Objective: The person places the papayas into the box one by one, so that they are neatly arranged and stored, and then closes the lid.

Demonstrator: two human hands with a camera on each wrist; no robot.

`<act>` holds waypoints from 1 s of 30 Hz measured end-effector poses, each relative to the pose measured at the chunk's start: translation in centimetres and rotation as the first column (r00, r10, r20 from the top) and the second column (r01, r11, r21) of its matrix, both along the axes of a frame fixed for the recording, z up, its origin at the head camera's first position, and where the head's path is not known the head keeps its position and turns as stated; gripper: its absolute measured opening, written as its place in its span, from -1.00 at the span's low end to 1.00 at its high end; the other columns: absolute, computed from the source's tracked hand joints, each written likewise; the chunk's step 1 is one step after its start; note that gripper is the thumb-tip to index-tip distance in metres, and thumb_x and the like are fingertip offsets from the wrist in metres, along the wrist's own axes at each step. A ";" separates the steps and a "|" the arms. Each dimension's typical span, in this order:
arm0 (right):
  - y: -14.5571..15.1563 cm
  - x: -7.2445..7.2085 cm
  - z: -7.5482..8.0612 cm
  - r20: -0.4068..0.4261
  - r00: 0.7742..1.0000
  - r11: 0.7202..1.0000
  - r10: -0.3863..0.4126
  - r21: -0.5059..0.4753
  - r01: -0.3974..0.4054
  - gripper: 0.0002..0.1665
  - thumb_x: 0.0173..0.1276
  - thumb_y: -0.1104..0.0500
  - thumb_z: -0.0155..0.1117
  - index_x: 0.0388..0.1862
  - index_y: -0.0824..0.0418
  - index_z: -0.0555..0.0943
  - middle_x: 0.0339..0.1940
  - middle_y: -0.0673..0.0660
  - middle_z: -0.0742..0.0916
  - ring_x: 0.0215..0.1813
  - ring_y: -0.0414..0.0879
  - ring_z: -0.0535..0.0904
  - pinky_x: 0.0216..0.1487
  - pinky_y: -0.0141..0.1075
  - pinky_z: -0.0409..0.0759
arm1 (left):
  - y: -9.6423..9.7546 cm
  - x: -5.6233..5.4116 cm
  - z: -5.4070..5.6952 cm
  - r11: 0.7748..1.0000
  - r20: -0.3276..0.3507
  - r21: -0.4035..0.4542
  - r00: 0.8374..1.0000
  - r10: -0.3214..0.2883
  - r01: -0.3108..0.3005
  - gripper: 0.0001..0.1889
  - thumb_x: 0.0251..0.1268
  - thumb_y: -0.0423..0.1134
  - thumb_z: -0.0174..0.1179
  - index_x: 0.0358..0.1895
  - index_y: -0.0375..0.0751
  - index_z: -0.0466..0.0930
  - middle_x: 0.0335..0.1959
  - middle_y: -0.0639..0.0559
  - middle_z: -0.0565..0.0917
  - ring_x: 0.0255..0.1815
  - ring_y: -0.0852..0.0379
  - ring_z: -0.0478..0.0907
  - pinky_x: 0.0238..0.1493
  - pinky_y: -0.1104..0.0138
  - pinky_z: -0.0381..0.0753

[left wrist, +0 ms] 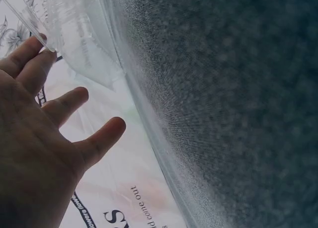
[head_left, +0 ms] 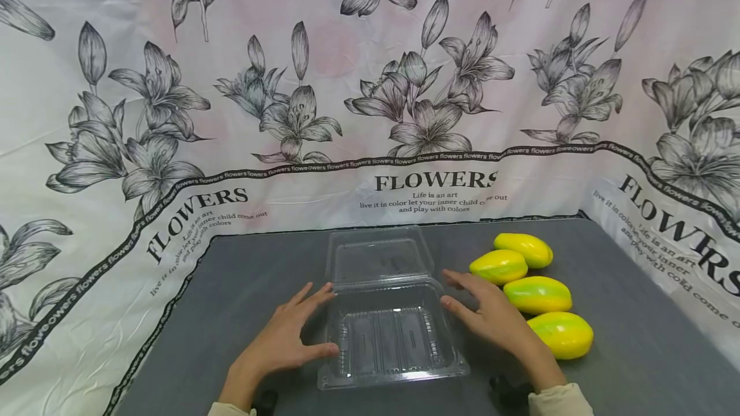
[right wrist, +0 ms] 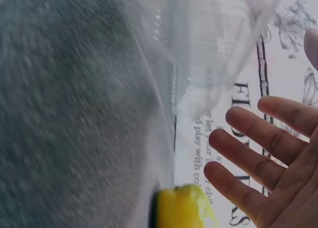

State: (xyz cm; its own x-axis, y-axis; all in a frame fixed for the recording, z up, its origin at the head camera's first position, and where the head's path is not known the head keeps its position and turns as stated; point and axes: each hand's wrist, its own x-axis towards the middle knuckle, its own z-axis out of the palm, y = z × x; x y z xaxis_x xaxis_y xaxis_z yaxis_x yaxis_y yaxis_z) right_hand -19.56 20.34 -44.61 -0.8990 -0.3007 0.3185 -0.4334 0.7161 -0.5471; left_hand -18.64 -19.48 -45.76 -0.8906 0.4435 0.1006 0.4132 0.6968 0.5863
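A clear plastic clamshell box (head_left: 393, 379) lies on the grey tabletop, its lid (head_left: 378, 259) folded back flat away from me. Along the box's left side is my left hand (head_left: 283, 339), fingers spread and thumb overlapping the edge in the head view. In the left wrist view two of its fingertips overlap the clear plastic (left wrist: 84, 39). My right hand (head_left: 488, 316), with extended fingers, hovers by the right side; the right wrist view shows a gap between its fingers (right wrist: 248, 151) and the plastic. Neither hand grips anything.
Several yellow-green papaya-like fruits (head_left: 559, 335) lie in a slanting column right of the box, close beside my right hand and forearm. A white cloth (head_left: 428, 191) printed with flowers and lettering rises behind the grey table (head_left: 248, 275) and along its sides.
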 end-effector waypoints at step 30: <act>11.6 1.5 1.9 -0.087 0.988 0.990 -0.130 0.042 0.134 -0.37 0.18 0.01 0.59 0.22 0.16 0.65 0.16 0.29 0.62 0.19 0.31 0.38 0.04 0.31 0.32 | -0.1 -0.2 -0.2 1.000 0.020 -0.014 1.000 0.015 -0.015 -0.06 0.10 0.30 0.42 0.58 0.29 0.23 0.66 0.25 0.15 0.71 -0.18 -0.08 0.39 -0.53 0.05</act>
State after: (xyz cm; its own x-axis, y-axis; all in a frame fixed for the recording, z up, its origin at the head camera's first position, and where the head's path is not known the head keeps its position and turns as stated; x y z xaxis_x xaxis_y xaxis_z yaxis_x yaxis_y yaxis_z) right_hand -18.07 31.98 -42.67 -0.9027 -0.1976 0.3822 -0.3758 0.7947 -0.4767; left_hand -18.85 -19.61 -45.92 -0.8989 0.4314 0.0765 0.3909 0.7108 0.5848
